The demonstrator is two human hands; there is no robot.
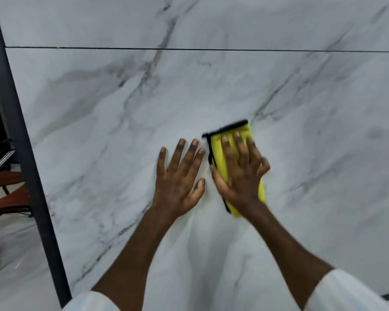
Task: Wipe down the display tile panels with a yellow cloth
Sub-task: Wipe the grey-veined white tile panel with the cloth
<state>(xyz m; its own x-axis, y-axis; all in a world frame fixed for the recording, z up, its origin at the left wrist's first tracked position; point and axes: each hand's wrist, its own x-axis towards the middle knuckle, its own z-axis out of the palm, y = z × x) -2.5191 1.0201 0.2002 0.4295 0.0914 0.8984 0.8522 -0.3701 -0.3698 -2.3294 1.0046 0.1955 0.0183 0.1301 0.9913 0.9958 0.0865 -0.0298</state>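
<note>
The right hand [240,173] is pressing flat on the yellow cloth [216,151], its fingers [227,149] lying straight and slightly fanned, tips aiming toward twelve o'clock just short of the cloth's black-trimmed top edge. The cloth is sitting folded against the lower tile panel [323,153], near the middle of the view, its long axis running roughly twelve to six and leaning a touch toward eleven at the top, much in line with the palm. At nine o'clock from the cloth, just beside it but not touching, the left hand [177,178] is bracing on bare tile, fingers [192,151] spread wide and holding nothing. So the right hand is the one on the job, and the cloth is lying directly under it, not ahead of it. The broad open stretch of panel is lying toward three o'clock, and the seam [211,49] to the upper panel [256,23] is waiting at twelve; a sweep toward nine looks blocked by the bracing hand, so a stroke rightward or upward is looking likeliest.
</note>
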